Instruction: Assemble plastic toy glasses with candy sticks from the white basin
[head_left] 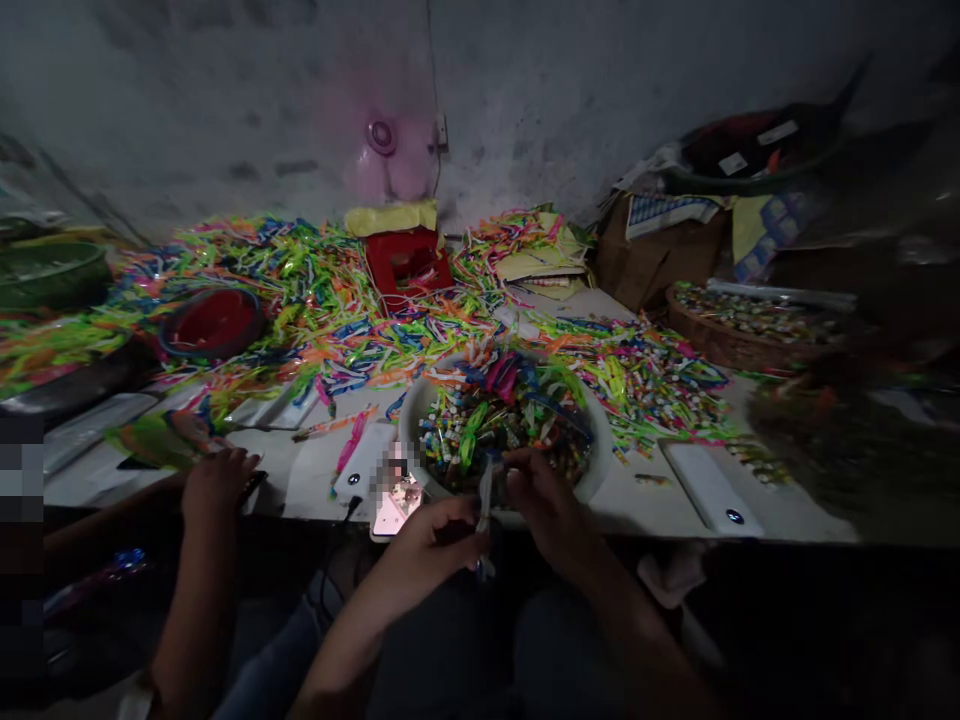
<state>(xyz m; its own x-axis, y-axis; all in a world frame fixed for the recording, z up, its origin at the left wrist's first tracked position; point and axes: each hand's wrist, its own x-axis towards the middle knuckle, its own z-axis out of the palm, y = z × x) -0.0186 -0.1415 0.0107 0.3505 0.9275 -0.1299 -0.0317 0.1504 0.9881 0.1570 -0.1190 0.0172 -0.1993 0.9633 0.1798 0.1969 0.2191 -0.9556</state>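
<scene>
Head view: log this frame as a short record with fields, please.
left hand: pinches the lower part of a thin pale strip
right hand: grips the same strip higher up
bowl: white, heaped with small colourful pieces
table: strewn with neon strips
phone: lit, left of bowl
co-worker's hand: far left, at table edge

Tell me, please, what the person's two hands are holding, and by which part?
The left hand pinches a thin pale strip around its middle; the right hand meets its upper part, grip unclear.

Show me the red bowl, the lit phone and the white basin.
red bowl (214,322): head view, bare inside.
lit phone (391,518): head view, bright screen.
white basin (602,455): head view, right rim.
</scene>
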